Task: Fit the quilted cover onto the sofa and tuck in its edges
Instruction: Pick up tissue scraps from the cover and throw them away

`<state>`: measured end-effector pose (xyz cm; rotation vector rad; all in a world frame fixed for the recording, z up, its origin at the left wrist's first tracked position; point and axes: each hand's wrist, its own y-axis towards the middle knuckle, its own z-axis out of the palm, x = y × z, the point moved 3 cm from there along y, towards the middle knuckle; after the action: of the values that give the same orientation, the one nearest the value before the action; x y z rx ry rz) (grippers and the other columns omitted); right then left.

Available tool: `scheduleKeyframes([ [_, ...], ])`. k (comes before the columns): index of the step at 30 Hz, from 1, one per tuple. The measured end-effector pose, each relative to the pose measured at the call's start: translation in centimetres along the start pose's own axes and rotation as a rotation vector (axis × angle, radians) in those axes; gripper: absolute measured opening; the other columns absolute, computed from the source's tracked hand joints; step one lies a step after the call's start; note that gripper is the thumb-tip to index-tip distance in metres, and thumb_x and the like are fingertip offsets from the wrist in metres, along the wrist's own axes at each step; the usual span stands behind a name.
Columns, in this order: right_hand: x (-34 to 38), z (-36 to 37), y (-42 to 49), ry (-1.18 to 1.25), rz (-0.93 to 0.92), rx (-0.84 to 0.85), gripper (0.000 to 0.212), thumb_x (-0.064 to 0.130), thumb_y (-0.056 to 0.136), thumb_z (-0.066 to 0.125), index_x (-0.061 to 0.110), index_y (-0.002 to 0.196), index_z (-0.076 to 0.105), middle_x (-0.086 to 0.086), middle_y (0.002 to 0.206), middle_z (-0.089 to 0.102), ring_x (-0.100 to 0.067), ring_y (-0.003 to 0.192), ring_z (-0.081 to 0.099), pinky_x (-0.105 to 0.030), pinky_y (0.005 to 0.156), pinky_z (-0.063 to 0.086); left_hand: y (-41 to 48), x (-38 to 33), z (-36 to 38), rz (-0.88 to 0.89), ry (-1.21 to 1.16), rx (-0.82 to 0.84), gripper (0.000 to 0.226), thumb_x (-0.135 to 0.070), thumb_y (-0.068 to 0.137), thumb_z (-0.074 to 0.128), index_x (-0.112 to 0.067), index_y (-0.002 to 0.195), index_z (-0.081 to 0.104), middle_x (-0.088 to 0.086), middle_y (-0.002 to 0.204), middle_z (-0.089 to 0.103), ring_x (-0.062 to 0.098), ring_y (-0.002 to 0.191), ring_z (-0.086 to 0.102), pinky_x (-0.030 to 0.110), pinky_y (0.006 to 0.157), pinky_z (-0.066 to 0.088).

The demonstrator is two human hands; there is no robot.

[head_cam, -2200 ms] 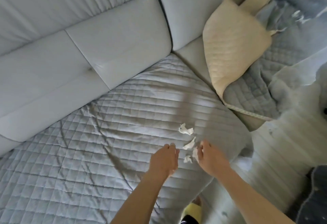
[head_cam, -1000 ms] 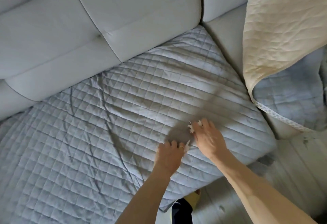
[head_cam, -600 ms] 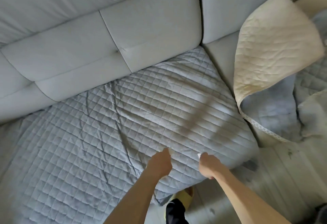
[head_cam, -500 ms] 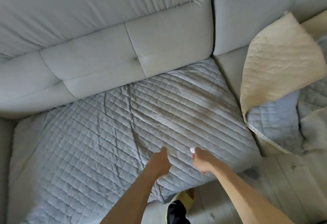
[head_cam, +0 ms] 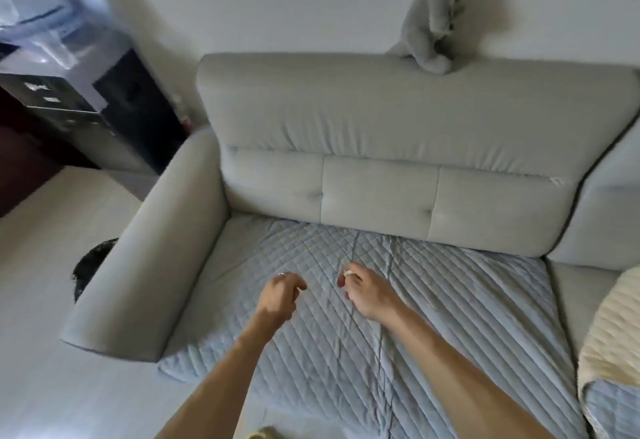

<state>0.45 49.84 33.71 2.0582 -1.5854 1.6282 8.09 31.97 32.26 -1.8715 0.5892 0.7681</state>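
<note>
A pale wall is standing behind the grey sofa [head_cam: 381,133], with a dark cabinet [head_cam: 104,116] at far left and a grey cloth [head_cam: 433,22] hanging onto the backrest's top. The blue-grey quilted cover [head_cam: 450,317] is lying across the seat and draping over its near edge. Both hands are hovering above its middle. The right hand [head_cam: 367,294] is pinching a small white scrap [head_cam: 348,273]. The left hand [head_cam: 280,294] is curling its fingers, and I cannot tell if it is holding anything. A cream quilted piece [head_cam: 609,327] is lying at right.
</note>
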Motion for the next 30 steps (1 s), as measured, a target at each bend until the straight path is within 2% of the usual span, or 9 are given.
scheduleKeyframes([
  [3, 7.5, 3.7, 0.3, 0.009, -0.057, -0.013, 0.028, 0.017, 0.093, 0.040, 0.027, 0.074, 0.057, 0.011, 0.067, 0.057, -0.004, 0.060, 0.053, -0.017, 0.051, 0.036, -1.2, 0.0, -8.2, 0.012, -0.068, -0.114, 0.039, -0.041, 0.090, 0.052, -0.016, 0.060, 0.051, -0.004, 0.050, 0.044, 0.013, 0.039, 0.036, 0.022, 0.039, 0.030],
  [5, 12.6, 6.8, 0.5, 0.017, -0.089, -0.025, 0.025, 0.022, 0.089, 0.042, 0.025, 0.070, 0.058, 0.011, 0.063, 0.059, -0.004, 0.063, 0.056, -0.020, 0.055, 0.039, -2.1, 0.0, -14.4, 0.040, -0.024, -0.211, 0.047, -0.047, 0.092, 0.051, -0.017, 0.056, 0.050, -0.006, 0.043, 0.045, 0.013, 0.037, 0.040, 0.022, 0.041, 0.036],
  [8, 19.3, 11.5, 1.1, 0.022, -0.132, -0.023, 0.023, 0.033, 0.081, 0.043, 0.023, 0.066, 0.056, 0.010, 0.050, 0.056, -0.009, 0.056, 0.054, -0.020, 0.052, 0.036, -3.1, 0.5, -23.4, 0.070, 0.033, -0.300, 0.050, -0.044, 0.095, 0.050, -0.017, 0.052, 0.050, -0.006, 0.039, 0.046, 0.018, 0.041, 0.045, 0.027, 0.052, 0.043],
  [11, 25.6, 17.6, 2.2, -0.018, -0.192, 0.017, 0.035, 0.033, 0.095, 0.046, 0.020, 0.063, 0.051, 0.008, 0.049, 0.054, -0.011, 0.052, 0.049, -0.027, 0.058, 0.039, -3.7, 2.1, -32.6, 0.123, -0.002, -0.373, 0.046, -0.038, 0.100, 0.046, -0.018, 0.060, 0.055, -0.003, 0.048, 0.049, 0.021, 0.051, 0.045, 0.030, 0.058, 0.040],
  [15, 30.8, 24.3, 4.0, -0.050, -0.217, 0.050, 0.031, 0.031, 0.092, 0.046, 0.028, 0.062, 0.055, 0.010, 0.050, 0.056, -0.015, 0.050, 0.048, -0.026, 0.053, 0.035, -3.9, 5.8, -41.2, 0.052, -0.150, -0.428, 0.017, -0.022, 0.097, 0.044, -0.015, 0.089, 0.057, 0.001, 0.062, 0.050, 0.017, 0.046, 0.042, 0.021, 0.042, 0.032],
  [18, 33.6, 29.0, 6.0, -0.073, -0.212, 0.096, 0.027, 0.021, 0.089, 0.047, 0.029, 0.065, 0.057, 0.011, 0.050, 0.055, -0.012, 0.050, 0.046, -0.025, 0.051, 0.034, -3.3, 9.1, -46.8, -0.014, -0.265, -0.455, 0.017, -0.012, 0.091, 0.041, -0.011, 0.094, 0.059, 0.004, 0.064, 0.049, 0.016, 0.045, 0.038, 0.021, 0.042, 0.028],
  [24, 38.5, 38.0, 11.7, -0.097, -0.217, 0.203, 0.021, 0.017, 0.091, 0.045, 0.019, 0.076, 0.059, 0.008, 0.060, 0.058, -0.009, 0.052, 0.049, -0.023, 0.053, 0.039, 0.9, 14.0, -56.9, -0.120, -0.328, -0.502, 0.018, -0.011, 0.092, 0.049, -0.010, 0.084, 0.066, 0.003, 0.064, 0.052, 0.017, 0.046, 0.038, 0.022, 0.042, 0.028],
  [27, 41.2, 42.7, 15.7, -0.145, -0.211, 0.246, 0.022, 0.021, 0.095, 0.044, 0.020, 0.078, 0.058, 0.008, 0.068, 0.059, -0.019, 0.066, 0.053, -0.030, 0.067, 0.042, 4.6, 15.4, -61.4, -0.154, -0.373, -0.519, 0.021, -0.014, 0.094, 0.047, -0.008, 0.082, 0.063, 0.001, 0.057, 0.049, 0.015, 0.042, 0.036, 0.021, 0.041, 0.025],
  [30, 43.3, 46.6, 19.9, -0.189, -0.197, 0.264, 0.020, 0.026, 0.095, 0.044, 0.022, 0.079, 0.055, 0.007, 0.074, 0.062, -0.022, 0.079, 0.059, -0.032, 0.069, 0.041, 8.6, 16.2, -65.0, -0.186, -0.407, -0.509, 0.023, -0.018, 0.094, 0.047, -0.008, 0.075, 0.055, 0.002, 0.056, 0.046, 0.015, 0.040, 0.034, 0.021, 0.040, 0.024],
])
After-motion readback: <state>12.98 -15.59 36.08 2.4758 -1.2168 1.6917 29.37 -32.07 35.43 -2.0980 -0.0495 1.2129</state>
